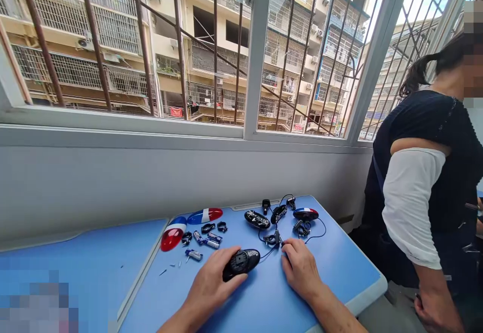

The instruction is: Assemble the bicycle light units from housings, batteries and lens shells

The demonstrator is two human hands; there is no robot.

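– So, where's the casing (244,262)?
– Clamped in the left hand (213,276). The right hand (301,267) sits apart, beside the cable (268,254), grip unclear.
– And beyond the left?
– Batteries (212,243) and 2 covers (206,216).

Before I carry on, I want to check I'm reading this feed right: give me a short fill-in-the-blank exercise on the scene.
1. The left hand grips a glossy oval plastic housing coloured ____.
2. The blue-and-silver cylindrical batteries lie to that housing's ____ in the picture.
3. The glossy domed covers beyond the batteries are banded red, blue and ____.
4. The smooth flat tabletop is coloured ____.

Missing words: black; left; white; blue.
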